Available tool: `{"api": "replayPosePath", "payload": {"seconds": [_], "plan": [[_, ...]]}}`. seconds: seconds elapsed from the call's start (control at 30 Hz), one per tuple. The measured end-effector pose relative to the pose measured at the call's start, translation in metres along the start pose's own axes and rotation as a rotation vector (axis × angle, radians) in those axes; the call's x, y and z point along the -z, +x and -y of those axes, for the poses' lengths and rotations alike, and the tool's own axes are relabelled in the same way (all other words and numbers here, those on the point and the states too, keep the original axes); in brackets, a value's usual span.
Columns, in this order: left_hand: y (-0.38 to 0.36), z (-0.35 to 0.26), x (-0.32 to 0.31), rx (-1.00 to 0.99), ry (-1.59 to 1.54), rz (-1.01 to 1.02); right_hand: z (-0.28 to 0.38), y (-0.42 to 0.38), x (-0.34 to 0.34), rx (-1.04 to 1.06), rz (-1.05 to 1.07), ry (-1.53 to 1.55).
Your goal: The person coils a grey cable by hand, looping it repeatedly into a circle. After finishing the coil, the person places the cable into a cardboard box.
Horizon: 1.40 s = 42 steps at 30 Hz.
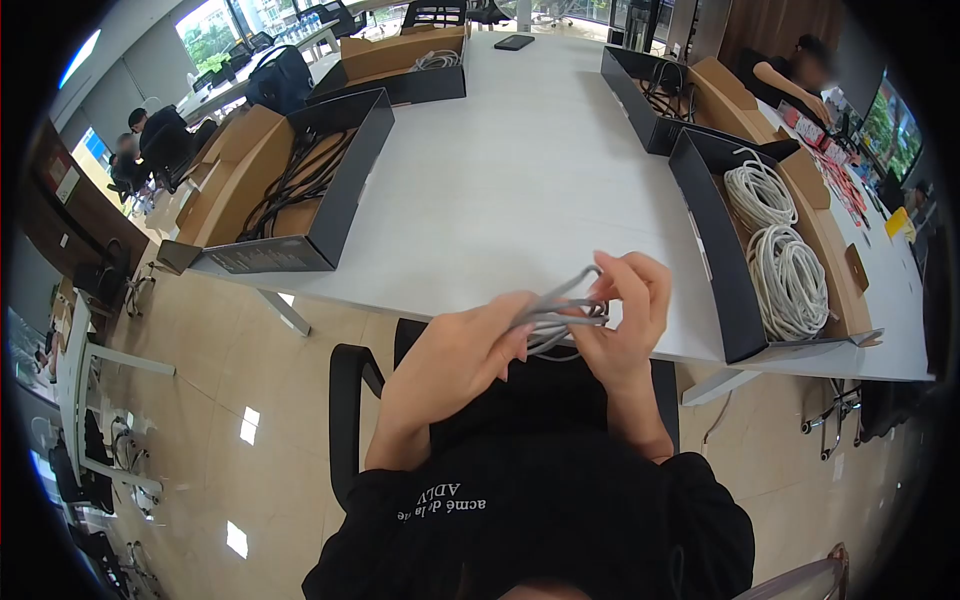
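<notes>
A looped grey cable [556, 318] is held between my two hands, just over the near edge of the white table [510, 190]. My left hand [455, 355] wraps round the left side of the coil, thumb and fingers closed on it. On the other side my right hand [630, 310] pinches strands of the same cable between thumb and fingertips. One loop rises above the rest near my right fingers. Part of the coil is hidden behind my fingers.
Left on the table are a box with black cables [300, 185] and a box with a grey-white cable [400, 72]. Along the right stand a box of dark cables [665, 95] and a box of white cable coils [785, 260]. A phone-like dark object [514, 42] lies far back.
</notes>
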<state>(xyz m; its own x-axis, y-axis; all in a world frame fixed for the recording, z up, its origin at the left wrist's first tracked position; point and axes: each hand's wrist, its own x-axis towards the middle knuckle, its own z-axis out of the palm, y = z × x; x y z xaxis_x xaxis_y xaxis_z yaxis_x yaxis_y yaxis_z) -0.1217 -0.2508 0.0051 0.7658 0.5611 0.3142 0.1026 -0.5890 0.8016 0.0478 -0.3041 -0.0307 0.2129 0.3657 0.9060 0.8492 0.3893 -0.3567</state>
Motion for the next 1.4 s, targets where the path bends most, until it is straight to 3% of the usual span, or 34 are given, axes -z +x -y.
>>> {"api": "replayPosePath", "payload": {"seconds": [0.03,0.1,0.17,0.2,0.3,0.37,0.43,0.47,0.5,0.53,0.57,0.6,0.63,0.7,0.77,0.83,0.93,1.07,1.2,1.3,1.4], "plan": [[-0.001,0.0,-0.002,-0.101,0.091,-0.037,0.0,0.011,0.001,0.096,-0.085,-0.126],[-0.004,0.0,-0.005,-0.301,0.272,-0.107,-0.003,0.016,0.004,0.106,-0.025,-0.02],[-0.002,-0.005,-0.006,-0.417,0.344,-0.11,-0.012,0.009,0.009,-0.071,0.266,0.44],[-0.001,-0.006,-0.007,-0.474,0.38,-0.111,-0.017,0.003,0.01,-0.264,0.474,0.774],[0.009,0.0,-0.009,-0.457,0.227,-0.285,-0.021,-0.004,0.009,-0.495,0.525,0.952],[0.013,0.003,-0.015,-0.462,0.081,-0.564,-0.023,-0.009,0.002,-0.645,0.28,1.139],[0.01,0.009,-0.013,-0.427,-0.055,-0.535,-0.021,-0.003,0.002,-0.809,0.024,1.359],[0.001,0.016,-0.002,-0.392,-0.116,-0.366,-0.032,-0.007,0.004,-0.893,-0.025,1.306],[-0.007,0.023,0.005,-0.354,-0.177,-0.196,-0.036,-0.003,0.009,-0.829,-0.029,1.48],[-0.01,0.032,0.007,-0.092,-0.343,0.237,-0.037,0.003,0.015,-0.757,-0.034,1.652],[-0.012,0.045,-0.006,0.055,-0.443,0.519,-0.036,0.008,0.019,-0.677,-0.037,1.821],[-0.01,0.048,-0.024,0.127,-0.565,0.74,-0.033,0.01,0.023,-0.735,-0.121,1.906],[-0.011,0.057,-0.048,0.193,-0.73,0.812,-0.031,0.009,0.024,-0.743,-0.114,1.959],[-0.014,0.055,-0.075,0.078,-0.929,0.628,-0.028,0.007,0.024,-0.75,-0.1,2.075],[-0.011,0.047,-0.071,0.213,-1.183,0.273,-0.022,0.0,0.025,-0.842,-0.073,1.914],[-0.011,0.054,-0.065,0.026,-1.165,0.032,-0.019,-0.006,0.027,-0.924,-0.017,1.699],[-0.016,0.04,-0.051,0.007,-1.073,-0.01,-0.019,-0.013,0.018,-1.008,0.068,1.404],[-0.023,0.023,-0.034,0.013,-0.79,-0.042,-0.024,-0.025,0.011,-0.988,0.286,1.314],[-0.025,0.013,-0.024,-0.024,-0.809,0.005,-0.019,-0.024,0.009,-0.839,0.461,1.088],[-0.027,0.013,-0.016,-0.006,-0.759,-0.065,-0.019,-0.021,0.008,-0.593,0.551,0.686],[-0.026,0.013,-0.011,0.043,-0.697,-0.086,-0.016,-0.02,0.011,-0.47,0.583,0.616]]}}
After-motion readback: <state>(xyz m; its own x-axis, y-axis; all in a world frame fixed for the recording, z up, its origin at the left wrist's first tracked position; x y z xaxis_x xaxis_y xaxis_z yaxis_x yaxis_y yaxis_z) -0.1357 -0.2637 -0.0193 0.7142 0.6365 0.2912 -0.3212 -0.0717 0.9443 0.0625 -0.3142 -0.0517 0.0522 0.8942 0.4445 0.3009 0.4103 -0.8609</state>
